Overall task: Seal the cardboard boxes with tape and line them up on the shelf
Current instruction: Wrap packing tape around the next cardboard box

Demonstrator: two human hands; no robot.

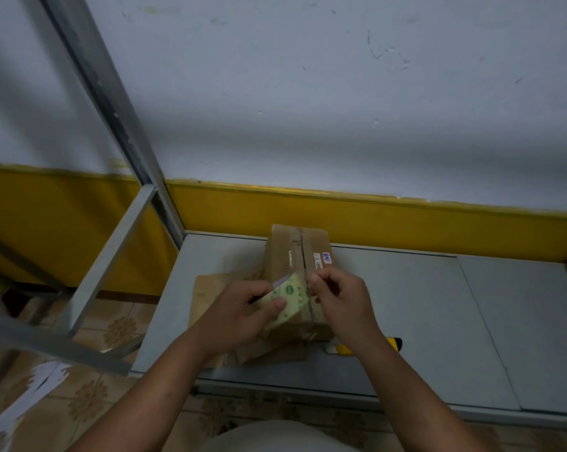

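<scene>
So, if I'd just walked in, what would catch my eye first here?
Probably the two hands in the middle: the left hand grips a pale green tape roll, while the right hand pinches at its edge, over a cardboard box. The box stands on a grey shelf, with a bright yellow wall band behind it. A yellow cutter lies by the right forearm.

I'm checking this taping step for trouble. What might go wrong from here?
The left hand grips the tape roll while the right hand pinches at its end: the strip may tear or fold onto itself.
The box seems to rest partly on flat cardboard, so it might shift and the tape miss its top seam.
The knife lies on the shelf by the right forearm and could get knocked off.
</scene>
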